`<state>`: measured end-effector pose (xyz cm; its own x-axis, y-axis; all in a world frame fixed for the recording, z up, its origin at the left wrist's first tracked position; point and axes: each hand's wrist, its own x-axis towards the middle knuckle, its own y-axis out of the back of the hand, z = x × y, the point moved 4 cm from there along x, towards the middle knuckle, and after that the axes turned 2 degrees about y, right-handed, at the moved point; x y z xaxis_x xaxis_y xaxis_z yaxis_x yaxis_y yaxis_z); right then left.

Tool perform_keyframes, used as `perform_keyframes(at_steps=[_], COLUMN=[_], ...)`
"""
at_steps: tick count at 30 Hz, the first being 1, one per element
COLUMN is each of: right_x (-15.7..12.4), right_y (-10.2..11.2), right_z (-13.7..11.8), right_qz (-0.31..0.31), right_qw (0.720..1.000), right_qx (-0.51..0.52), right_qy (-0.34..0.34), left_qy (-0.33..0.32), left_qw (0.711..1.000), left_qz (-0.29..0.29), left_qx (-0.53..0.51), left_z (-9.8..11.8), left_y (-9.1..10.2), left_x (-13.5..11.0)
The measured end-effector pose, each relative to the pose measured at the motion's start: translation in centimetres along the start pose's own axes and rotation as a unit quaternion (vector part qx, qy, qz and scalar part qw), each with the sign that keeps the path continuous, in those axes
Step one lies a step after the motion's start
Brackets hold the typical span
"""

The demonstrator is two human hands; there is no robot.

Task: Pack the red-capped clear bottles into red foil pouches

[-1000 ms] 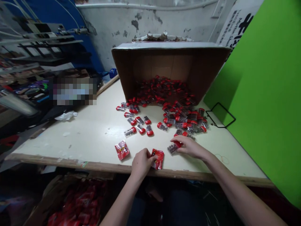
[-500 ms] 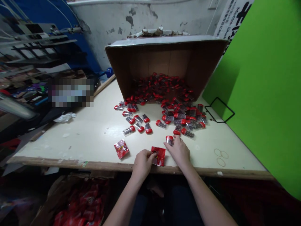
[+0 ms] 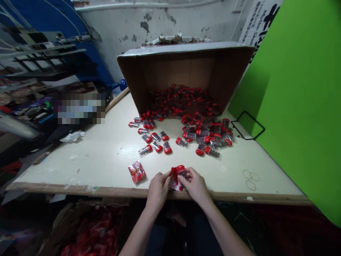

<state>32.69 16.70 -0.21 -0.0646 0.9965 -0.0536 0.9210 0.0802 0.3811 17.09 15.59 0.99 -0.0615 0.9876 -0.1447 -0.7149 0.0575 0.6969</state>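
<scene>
L hand [image 3: 157,186] pinches red pouch [image 3: 174,182]; R hand [image 3: 196,185] grips vial [image 3: 181,169] (light, slick; pouch flimsy, prob. best held by edges).

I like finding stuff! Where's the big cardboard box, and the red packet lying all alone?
cardboard box [image 3: 183,73], head view, inner back wall.
red packet [image 3: 136,171], head view, its middle.

I count two packets: one red packet [image 3: 173,182] pinched in my left hand [image 3: 157,186] at 6 o'clock, a second packet [image 3: 136,171] lying at 7 o'clock. One tube [image 3: 182,170] is in my right hand [image 3: 195,185]. The tubes [image 3: 191,132] heaped towards 12 o'clock are too many to count. There is one cardboard box [image 3: 186,69], two rubber bands [image 3: 250,179] at 4 o'clock and one wire loop [image 3: 247,124] at 2 o'clock.
</scene>
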Motion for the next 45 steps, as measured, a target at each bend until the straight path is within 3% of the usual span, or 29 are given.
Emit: perform_keyframes(at_steps=[6, 8, 11, 13, 16, 21, 23, 25, 31, 39, 45], right_x=[0.1, 0.0, -0.5, -1.1, -2.5, -5.1, -5.7, -5.8, -5.4, -5.4, -5.4], right_y=[-0.3, 0.0, 0.8, 1.5, 2.5, 2.2, 1.5, 1.0, 0.9, 0.9, 0.6], right_z=[-0.2, -0.4, -0.6, -1.0, -2.1, -4.3, -4.5, -4.4, -3.9, -3.4, -3.6], right_qz=[0.008, 0.005, 0.017, 0.027, 0.052, 0.020, 0.004, 0.008, 0.049, 0.084, 0.062], right_qw=[1.000, 1.000, 0.997, 0.992, 0.986, 0.985, 0.986, 0.986, 0.980, 0.970, 0.973], right_qx=[-0.002, 0.018, 0.081, 0.124, 0.155, 0.168, 0.167, 0.165, 0.191, 0.223, 0.218], right_qy=[0.016, 0.020, 0.010, -0.004, -0.015, 0.014, 0.019, 0.018, -0.009, -0.044, -0.046], left_qy=[-0.006, -0.003, 0.031, 0.088, 0.180, 0.237, 0.250, 0.255, 0.279, 0.271, 0.252], left_qw=[0.995, 0.987, 0.958, 0.913, 0.814, 0.709, 0.654, 0.620, 0.596, 0.604, 0.617], left_qz=[0.100, 0.125, 0.106, 0.088, 0.079, 0.042, 0.022, 0.008, 0.017, 0.009, -0.006], left_qx=[-0.024, -0.096, -0.263, -0.389, -0.546, -0.663, -0.714, -0.742, -0.753, -0.750, -0.746], left_z=[-0.5, -0.3, 0.6, 1.2, 2.2, 4.2, 4.8, 5.3, 5.9, 5.9, 6.2], left_y=[1.8, 2.4, 2.5, 2.2, 1.4, -0.1, -0.8, -1.1, -1.2, -1.4, -1.7], left_x=[-0.1, 0.0, 0.3, 0.4, 0.4, 0.2, -0.1, -0.5, -1.3, -1.5, -1.3])
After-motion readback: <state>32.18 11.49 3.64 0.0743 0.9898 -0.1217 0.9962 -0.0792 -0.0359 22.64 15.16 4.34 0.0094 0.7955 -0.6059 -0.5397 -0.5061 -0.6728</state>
